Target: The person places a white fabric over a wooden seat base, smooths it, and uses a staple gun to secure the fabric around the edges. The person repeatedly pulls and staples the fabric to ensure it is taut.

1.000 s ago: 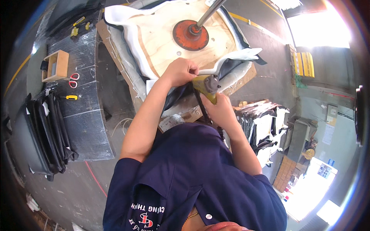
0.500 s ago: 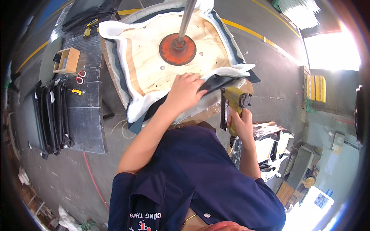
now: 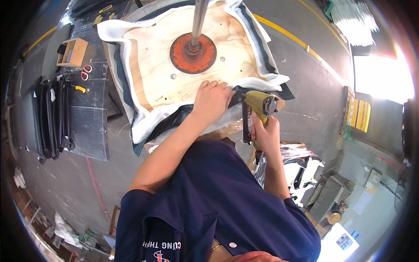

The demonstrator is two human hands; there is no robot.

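A pale plywood panel lies in front of me, with white padding and a black cover folded up around its edges. My left hand grips the near edge, its fingers bent over onto the wood and the cover bunched beneath the palm. Just right of it, my right hand is wrapped around the handle of a yellow-green staple gun. The gun's nose is close beside the cover's near edge; whether it touches cannot be made out. An orange-red disc on a metal rod rests on the panel's middle.
To the left, a plastic-covered table bears a wooden box, red-handled scissors, a yellow-handled screwdriver and stacked black covers. More padded pieces lie low on the right, behind my right forearm.
The staple gun has moved up and left, closer to my left hand and the cover's edge. My left hand has slid slightly right along that edge, its thumb drawn in.
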